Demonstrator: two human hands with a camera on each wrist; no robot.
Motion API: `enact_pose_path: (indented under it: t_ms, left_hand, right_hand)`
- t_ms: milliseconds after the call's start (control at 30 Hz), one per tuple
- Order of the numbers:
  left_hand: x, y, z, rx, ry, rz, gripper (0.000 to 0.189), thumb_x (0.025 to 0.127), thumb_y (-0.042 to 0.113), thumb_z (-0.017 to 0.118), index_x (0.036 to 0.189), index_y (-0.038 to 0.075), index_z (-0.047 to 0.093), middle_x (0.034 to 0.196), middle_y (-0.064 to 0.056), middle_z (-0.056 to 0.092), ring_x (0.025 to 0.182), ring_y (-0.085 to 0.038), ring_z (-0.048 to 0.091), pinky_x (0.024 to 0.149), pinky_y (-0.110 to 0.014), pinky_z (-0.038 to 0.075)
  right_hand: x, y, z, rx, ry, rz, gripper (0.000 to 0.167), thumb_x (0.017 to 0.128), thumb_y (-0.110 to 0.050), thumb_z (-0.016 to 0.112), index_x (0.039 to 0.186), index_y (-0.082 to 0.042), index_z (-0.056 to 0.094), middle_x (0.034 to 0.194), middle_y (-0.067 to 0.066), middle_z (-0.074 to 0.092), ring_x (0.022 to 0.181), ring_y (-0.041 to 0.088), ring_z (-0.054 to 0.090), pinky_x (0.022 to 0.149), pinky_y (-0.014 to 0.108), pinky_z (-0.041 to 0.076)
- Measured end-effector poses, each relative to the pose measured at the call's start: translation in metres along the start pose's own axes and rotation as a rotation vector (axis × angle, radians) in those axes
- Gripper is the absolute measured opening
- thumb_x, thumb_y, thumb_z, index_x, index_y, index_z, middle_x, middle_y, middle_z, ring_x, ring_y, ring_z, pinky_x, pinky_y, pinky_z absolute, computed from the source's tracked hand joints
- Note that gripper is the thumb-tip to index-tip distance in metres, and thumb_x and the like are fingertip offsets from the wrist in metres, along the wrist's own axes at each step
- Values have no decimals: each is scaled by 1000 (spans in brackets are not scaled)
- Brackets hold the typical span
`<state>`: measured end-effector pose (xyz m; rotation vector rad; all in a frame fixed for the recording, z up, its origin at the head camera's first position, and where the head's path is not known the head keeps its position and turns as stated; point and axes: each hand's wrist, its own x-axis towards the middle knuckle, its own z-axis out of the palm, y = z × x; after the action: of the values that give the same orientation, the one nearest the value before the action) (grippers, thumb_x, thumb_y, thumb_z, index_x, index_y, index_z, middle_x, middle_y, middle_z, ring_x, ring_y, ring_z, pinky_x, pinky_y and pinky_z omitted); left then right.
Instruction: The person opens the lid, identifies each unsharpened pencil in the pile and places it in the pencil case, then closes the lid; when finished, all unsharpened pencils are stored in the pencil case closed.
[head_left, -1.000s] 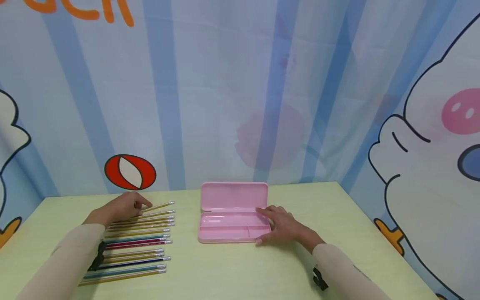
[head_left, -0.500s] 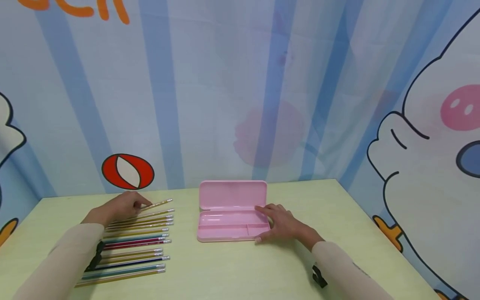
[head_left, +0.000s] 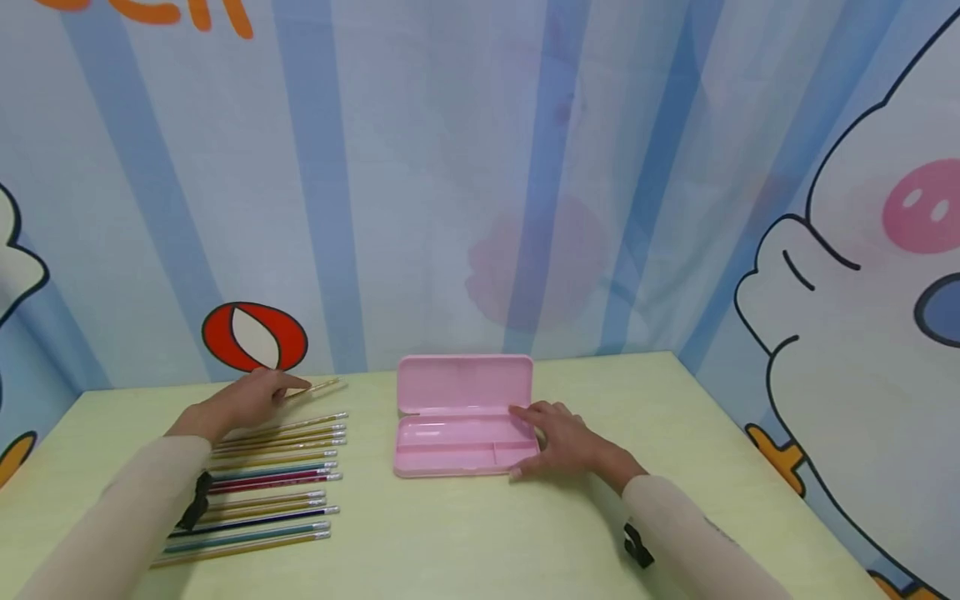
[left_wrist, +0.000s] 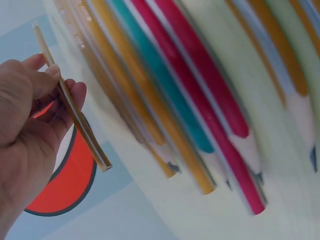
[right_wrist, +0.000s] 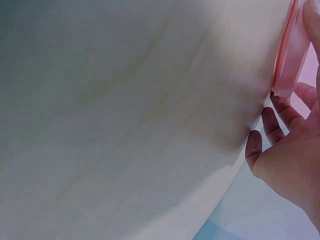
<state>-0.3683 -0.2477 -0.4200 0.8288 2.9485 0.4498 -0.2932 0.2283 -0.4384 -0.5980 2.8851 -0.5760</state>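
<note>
In the head view, my left hand (head_left: 243,402) pinches a yellow pencil (head_left: 324,387) at the far end of a row of pencils (head_left: 277,457). The left wrist view shows this pencil (left_wrist: 91,136) between thumb and fingers, apart from the row. An open pink pencil case (head_left: 457,450) lies mid-table, its lid (head_left: 465,383) tipped back and its compartments bare. My right hand (head_left: 564,442) holds the case's right end, thumb at the front corner and index finger near the hinge. In the right wrist view the other fingers (right_wrist: 271,125) spread beside the case (right_wrist: 290,55).
The row includes yellow, teal, red and dark blue pencils, eraser ends pointing right. A pale yellow table (head_left: 420,542) carries everything. A blue-striped curtain (head_left: 427,208) with cartoon figures hangs directly behind the table's back edge.
My left hand has raised the yellow pencil and moved it slightly back, away from the row. My right hand stays on the case. The head view has shifted a little.
</note>
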Motion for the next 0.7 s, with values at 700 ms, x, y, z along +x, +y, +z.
enact_pose_path:
  t_ms: [700]
  left_hand:
    - [8,50,-26,-453,-86,59,41,96,-9,50,137,-6,55,76,-10,51,72,-21,53,71,-39,60]
  right_hand:
    - [2,-1,-2,1,-7,21,101,71,-55,84,154,-17,40,150,18,45,132,37,42,105,60,35]
